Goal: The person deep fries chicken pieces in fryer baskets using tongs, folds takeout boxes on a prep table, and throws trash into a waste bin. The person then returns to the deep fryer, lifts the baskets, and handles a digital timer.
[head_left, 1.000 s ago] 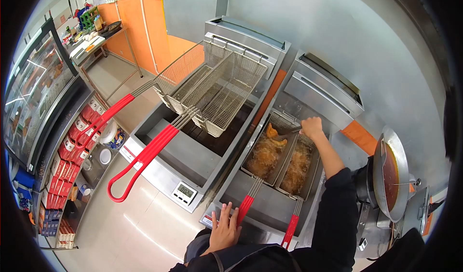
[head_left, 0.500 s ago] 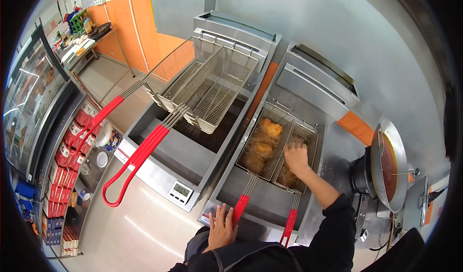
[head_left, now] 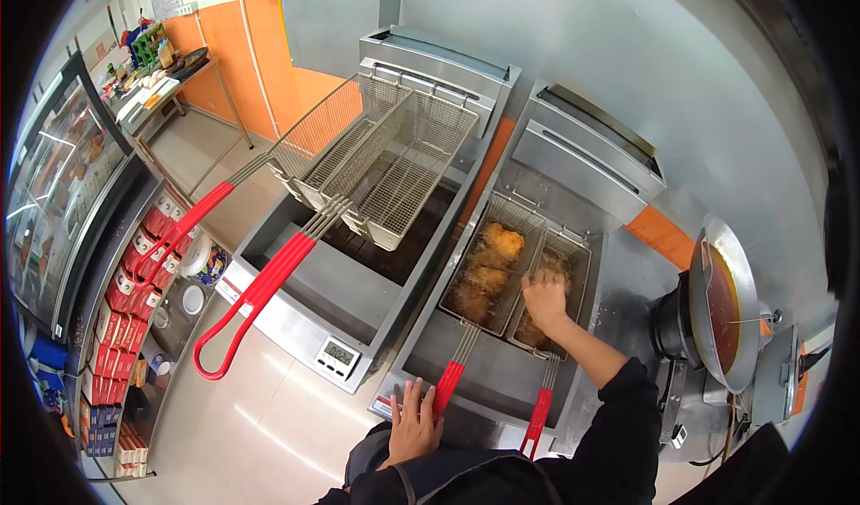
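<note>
My right hand point(head_left: 545, 299) is over the right-hand fryer, above the divider between its two wire baskets. Its fingers are curled together, and a thin dark line reaches left from them; what they grip is too small to make out. Golden fried pieces point(head_left: 503, 241) sit in bubbling oil in the left basket point(head_left: 461, 292). Bubbling oil also fills the narrower right basket point(head_left: 582, 268), partly hidden by my hand. My left hand point(head_left: 414, 426) lies with fingers extended on the fryer's front edge, beside the left basket's red handle point(head_left: 449, 387).
Two raised baskets point(head_left: 394, 209) hang over the left fryer, their red handles point(head_left: 262, 295) jutting forward. A digital timer point(head_left: 337, 355) sits on that fryer's front. At right stands a wok point(head_left: 727, 303) of reddish liquid; at left, a display case point(head_left: 63, 192) and stacked red boxes point(head_left: 116, 330).
My right hand has moved slightly left and down, toward the divider between the baskets. My left hand stays on the fryer's front edge.
</note>
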Demonstrator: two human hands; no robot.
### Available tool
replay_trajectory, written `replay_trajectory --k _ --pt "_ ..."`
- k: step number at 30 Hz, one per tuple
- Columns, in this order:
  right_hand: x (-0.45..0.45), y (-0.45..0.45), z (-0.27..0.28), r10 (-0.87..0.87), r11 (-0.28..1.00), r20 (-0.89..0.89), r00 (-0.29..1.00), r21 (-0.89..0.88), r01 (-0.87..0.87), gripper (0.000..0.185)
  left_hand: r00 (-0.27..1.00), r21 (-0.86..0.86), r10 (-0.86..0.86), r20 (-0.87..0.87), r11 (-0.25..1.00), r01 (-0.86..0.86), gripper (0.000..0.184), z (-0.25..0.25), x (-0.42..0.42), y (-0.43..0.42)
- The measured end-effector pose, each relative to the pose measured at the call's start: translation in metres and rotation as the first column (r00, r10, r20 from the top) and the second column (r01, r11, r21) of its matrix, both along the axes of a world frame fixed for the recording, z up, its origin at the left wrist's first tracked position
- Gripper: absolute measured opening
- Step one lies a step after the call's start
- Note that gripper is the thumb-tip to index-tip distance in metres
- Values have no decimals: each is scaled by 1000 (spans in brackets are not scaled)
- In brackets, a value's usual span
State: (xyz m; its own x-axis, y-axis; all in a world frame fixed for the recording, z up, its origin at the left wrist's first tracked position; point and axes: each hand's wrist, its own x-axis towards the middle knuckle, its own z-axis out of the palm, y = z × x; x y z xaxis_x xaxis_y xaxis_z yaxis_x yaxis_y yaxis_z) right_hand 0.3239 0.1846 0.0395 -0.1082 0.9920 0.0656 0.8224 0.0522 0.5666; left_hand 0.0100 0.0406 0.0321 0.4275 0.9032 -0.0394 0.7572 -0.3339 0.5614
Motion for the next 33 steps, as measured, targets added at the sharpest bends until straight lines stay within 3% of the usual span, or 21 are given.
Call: replay_trajectory --k 5,7,12,16,20,23,25,28,33 --pt "-1 -2 39 -138 982 -85 987 118 148 32 1000 27 22 4 999 -22 70 0 0 0" --pt "0 -2 44 -113 984 -114 987 123 127 31 1000 30 22 3 999 -22 70 1 0 0" --pt "-18 -9 26 -1 1000 32 999 27 0 30 999 8 16 28 1000 -16 68 20 3 5" --pt "-19 -3 -16 62 997 17 998 45 -63 33 1000 21 3 12 1000 -4 69 24 4 8" --pt "-12 0 -8 58 991 16 998 116 -60 34 1000 10 6 17 1000 -7 71 24 4 7" --pt "-14 -5 12 -44 997 -41 998 55 46 35 999 -7 15 39 1000 -15 68 29 4 9" --pt "-12 -5 14 -64 991 -72 995 113 72 36 999 5 12 43 1000 -12 68 32 4 11" --pt "-16 -6 -3 -24 983 47 999 185 15 33 999 18 1 37 1000 -2 68 33 5 11" --pt "-14 10 -28 1 982 11 1000 189 -3 33 999 27 -5 37 1000 4 72 32 7 11"
